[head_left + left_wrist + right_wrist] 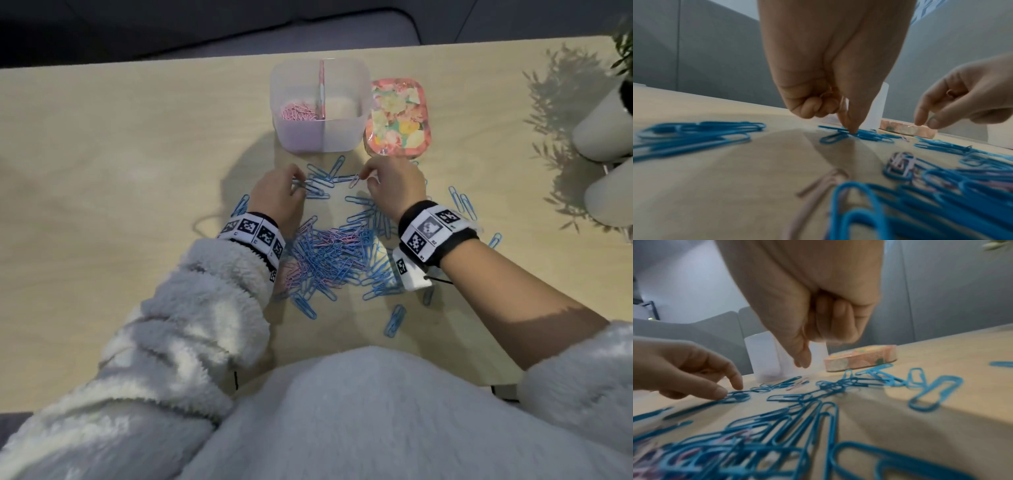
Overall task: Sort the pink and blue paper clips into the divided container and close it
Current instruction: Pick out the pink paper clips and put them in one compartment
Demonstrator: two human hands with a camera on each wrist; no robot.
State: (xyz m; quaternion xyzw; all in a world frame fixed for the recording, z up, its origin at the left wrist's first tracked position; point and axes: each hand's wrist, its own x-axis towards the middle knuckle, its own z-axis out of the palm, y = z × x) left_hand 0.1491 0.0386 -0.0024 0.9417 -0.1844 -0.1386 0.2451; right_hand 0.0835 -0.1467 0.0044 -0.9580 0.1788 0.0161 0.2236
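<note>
Head view: divided container (320,106) near table (102,154) far edge, left compartment part-filled with pink clips (298,112), right one bare; floral lid (397,116) off, beside it. Mixed pile (335,257) mid-table, unsorted (mostly blue).

Left wrist: left hand (828,68) fingertip pressing blue clip (835,137).

Right wrist: right hand (807,305) curled; contents unclear.
</note>
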